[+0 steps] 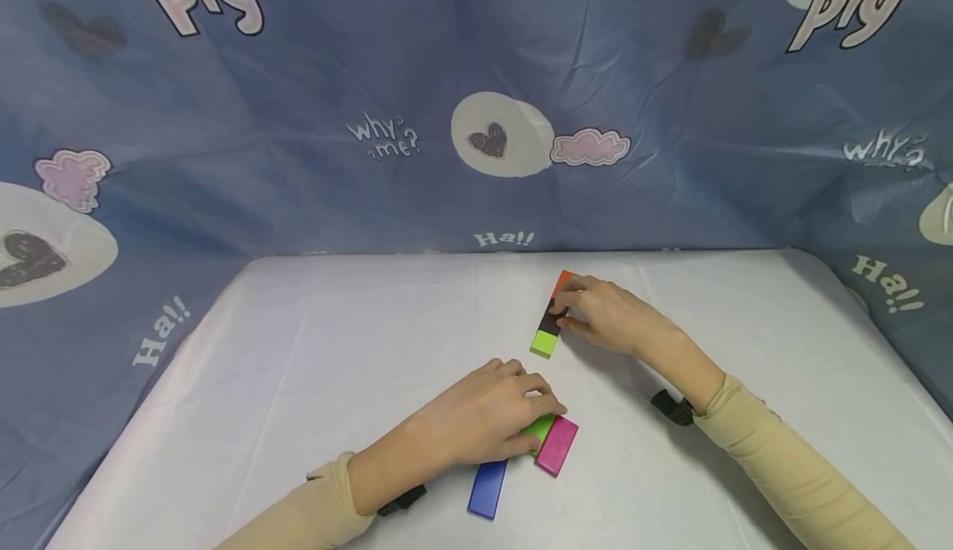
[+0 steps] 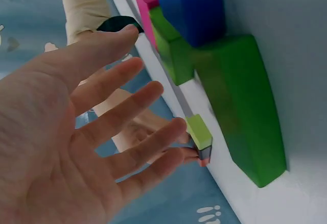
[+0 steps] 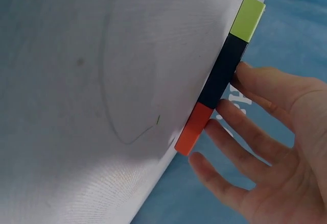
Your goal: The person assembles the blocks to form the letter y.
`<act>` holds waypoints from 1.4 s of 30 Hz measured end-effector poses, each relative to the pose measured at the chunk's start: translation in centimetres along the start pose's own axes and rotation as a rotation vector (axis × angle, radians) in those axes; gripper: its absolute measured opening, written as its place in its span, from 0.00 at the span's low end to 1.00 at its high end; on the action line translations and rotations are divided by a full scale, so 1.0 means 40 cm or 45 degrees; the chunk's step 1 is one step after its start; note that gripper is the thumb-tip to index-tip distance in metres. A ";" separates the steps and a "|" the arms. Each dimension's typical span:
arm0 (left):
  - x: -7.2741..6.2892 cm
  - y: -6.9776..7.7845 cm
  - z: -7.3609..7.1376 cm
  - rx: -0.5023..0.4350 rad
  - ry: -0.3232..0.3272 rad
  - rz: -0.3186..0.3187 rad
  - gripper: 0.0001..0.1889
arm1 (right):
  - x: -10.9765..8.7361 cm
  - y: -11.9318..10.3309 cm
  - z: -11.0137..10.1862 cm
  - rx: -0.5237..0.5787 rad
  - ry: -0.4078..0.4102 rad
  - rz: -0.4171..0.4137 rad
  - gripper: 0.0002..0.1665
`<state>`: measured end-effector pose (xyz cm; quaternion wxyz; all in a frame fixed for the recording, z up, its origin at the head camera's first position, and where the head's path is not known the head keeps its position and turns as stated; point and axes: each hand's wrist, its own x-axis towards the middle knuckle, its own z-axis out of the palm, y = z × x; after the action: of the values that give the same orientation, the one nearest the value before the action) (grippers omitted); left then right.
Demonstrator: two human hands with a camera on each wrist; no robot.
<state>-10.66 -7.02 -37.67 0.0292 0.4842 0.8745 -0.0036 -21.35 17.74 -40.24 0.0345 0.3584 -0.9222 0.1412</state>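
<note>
While R hand (image 1: 612, 315), fingers parted, lightly bent, no grip seen, touches black (image 3: 225, 73) & orange (image 3: 194, 128) blks, row w/ lime (image 3: 248, 19) appears formed; pink (image 1: 557, 447), blue (image 1: 487, 490), 2 greens (image 2: 250, 117) not incl., by L hand (image 1: 487, 413), fingers spread, nil held.

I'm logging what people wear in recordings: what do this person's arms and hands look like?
The left sleeve and right sleeve are beige cloth, ending short of the hands. The left hand and right hand are bare, without visible gloves or rings. A small black piece shows near each wrist.
</note>
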 end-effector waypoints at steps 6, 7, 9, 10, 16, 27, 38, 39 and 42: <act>-0.008 0.012 -0.006 -0.010 -0.044 -0.006 0.24 | 0.000 0.000 0.002 -0.008 0.009 -0.018 0.08; -0.008 0.012 -0.005 -0.012 -0.045 -0.007 0.25 | -0.001 0.000 0.002 -0.012 0.011 -0.018 0.08; -0.007 0.012 -0.004 -0.014 -0.049 -0.008 0.26 | -0.001 -0.001 0.001 -0.014 0.012 -0.013 0.08; -0.007 0.012 -0.003 -0.012 -0.050 -0.006 0.27 | -0.002 -0.001 0.001 -0.014 0.012 -0.012 0.08; -0.003 0.015 0.001 0.010 -0.036 -0.002 0.26 | -0.003 -0.001 0.003 -0.011 0.028 -0.011 0.08; 0.001 0.016 0.007 0.035 -0.038 -0.018 0.26 | -0.004 0.000 0.005 -0.018 0.027 -0.014 0.08; -0.001 0.011 0.009 0.072 -0.053 -0.038 0.28 | 0.001 -0.002 0.007 -0.036 0.030 -0.015 0.06; -0.001 0.010 0.009 0.073 -0.054 -0.039 0.28 | 0.001 -0.003 0.007 -0.033 0.026 -0.008 0.06; -0.002 0.008 0.008 0.069 -0.059 -0.045 0.27 | -0.001 -0.006 0.004 -0.024 0.004 0.016 0.09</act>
<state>-10.33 -6.91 -37.97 0.0361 0.4690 0.8816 -0.0392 -21.15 17.54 -40.35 0.0384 0.3521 -0.9257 0.1331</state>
